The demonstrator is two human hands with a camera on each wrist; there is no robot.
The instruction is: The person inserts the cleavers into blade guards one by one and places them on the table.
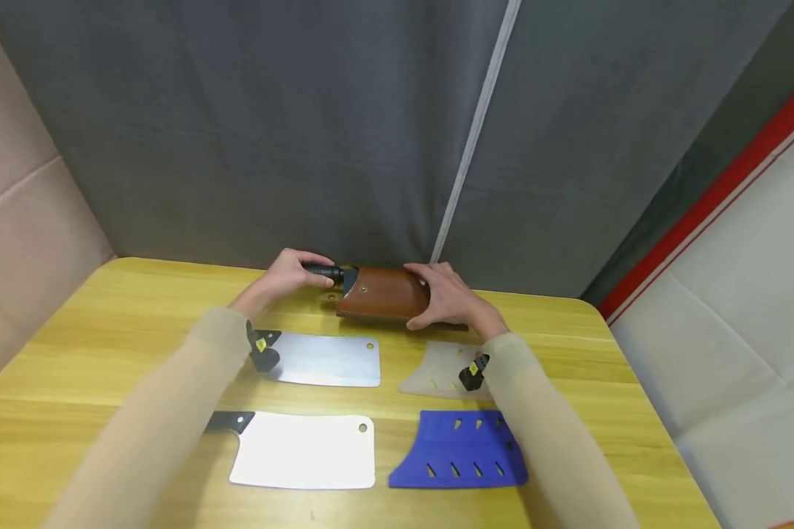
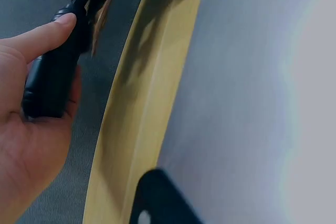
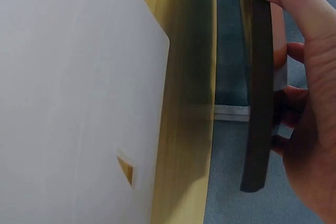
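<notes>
A brown leather sheath (image 1: 380, 292) lies at the far edge of the yellow table (image 1: 106, 353), with a black knife handle (image 1: 324, 272) sticking out of its left end. My left hand (image 1: 292, 272) grips that handle (image 2: 52, 77); the thumb lies along it. My right hand (image 1: 445, 295) holds the right end of the sheath (image 3: 257, 93), fingers wrapped over its edge. The blade is hidden inside the sheath.
Two bare cleavers lie nearer me: one steel (image 1: 327, 360), one white-bladed (image 1: 304, 450). A translucent blade guard (image 1: 440, 367) and a blue slotted guard (image 1: 462, 450) lie to their right. A grey curtain (image 1: 344, 132) hangs just behind the table.
</notes>
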